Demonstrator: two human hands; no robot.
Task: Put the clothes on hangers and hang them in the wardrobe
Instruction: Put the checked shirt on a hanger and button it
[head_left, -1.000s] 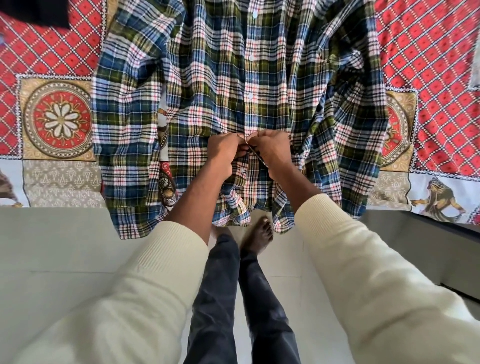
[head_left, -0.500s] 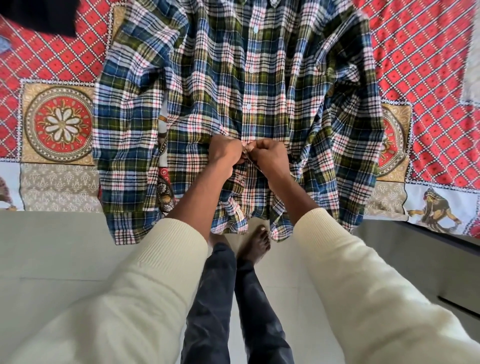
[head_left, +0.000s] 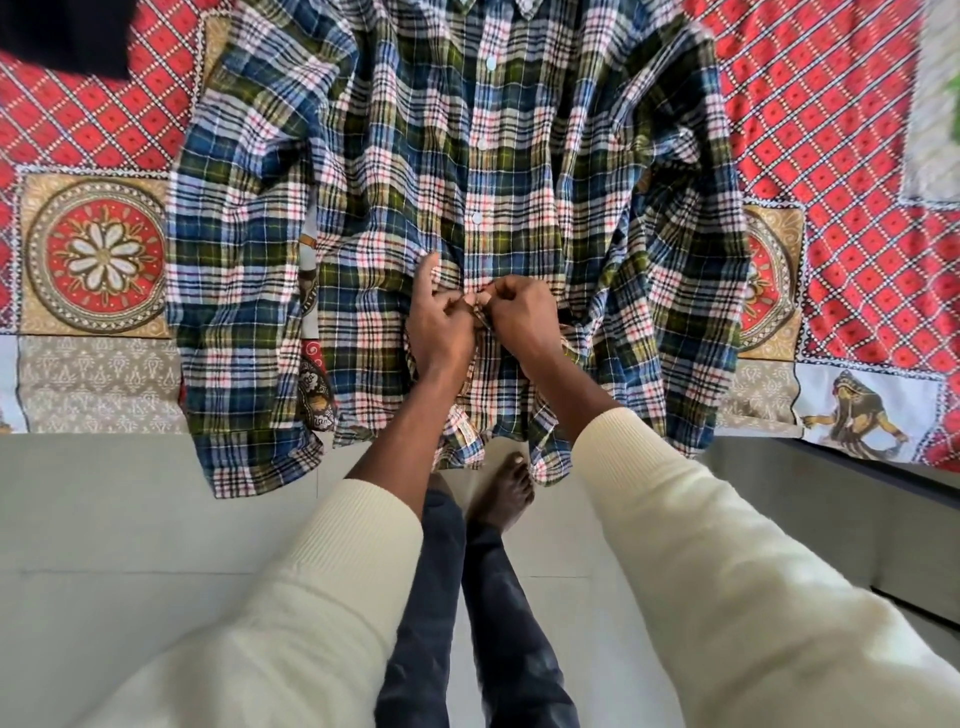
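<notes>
Shirt (head_left: 519, 171) lies spread front-up on bedsheet (head_left: 841, 119), hem hanging over bed edge; collar cut off at top. Left hand (head_left: 439, 325) & right hand (head_left: 519, 317) pinch the shirt's front edge together; button hidden under fingers. Vs 0.5 s ago: left index finger now lifted, pointing up.
</notes>
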